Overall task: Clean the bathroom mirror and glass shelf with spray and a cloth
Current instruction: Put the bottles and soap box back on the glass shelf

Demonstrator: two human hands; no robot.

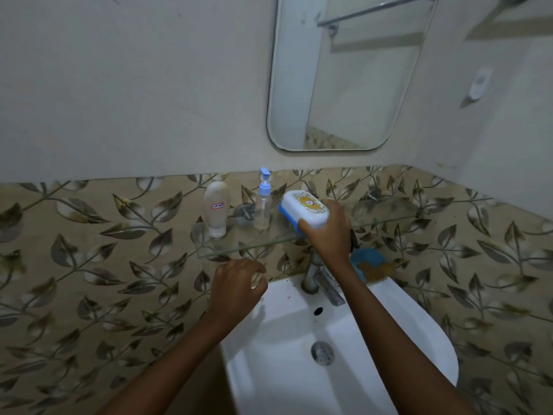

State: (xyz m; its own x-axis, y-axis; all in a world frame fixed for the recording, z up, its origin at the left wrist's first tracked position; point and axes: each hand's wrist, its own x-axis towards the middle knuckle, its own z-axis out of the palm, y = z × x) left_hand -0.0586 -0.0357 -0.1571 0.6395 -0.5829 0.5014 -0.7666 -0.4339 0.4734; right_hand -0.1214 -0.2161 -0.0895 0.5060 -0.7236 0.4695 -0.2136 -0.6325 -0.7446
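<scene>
Bathroom wall, plain above and leaf-patterned tile below, fills the view. Mirror [344,76], rounded rectangle, upright at 12 o'clock, well above both hands. White basin [338,354] at 6 o'clock, steel tap [321,283] at its rear rim. Glass shelf [254,244], clear, long axis running 9 to 3 o'clock across the tiles, between mirror and basin; it lies at 12 o'clock from both hands. Right hand [327,232] grasps a white-and-blue soap case [303,208] by its right end, the case tilted, its left end at or just above the glass; whether it rests there cannot be told. Left hand [239,283] is released, fingers spread and curled, holding nothing, just below the shelf's front edge and nearer its left half. Standing on the shelf, left of the case: a clear spray bottle [263,206] with blue nozzle, then an inverted white tube [216,209] with a label. A blue cloth [369,262] lies at 3 o'clock of the right wrist, behind the basin. Judgement: shelf is being cleared before wiping; the free left hand is nearer the spray bottle.
</scene>
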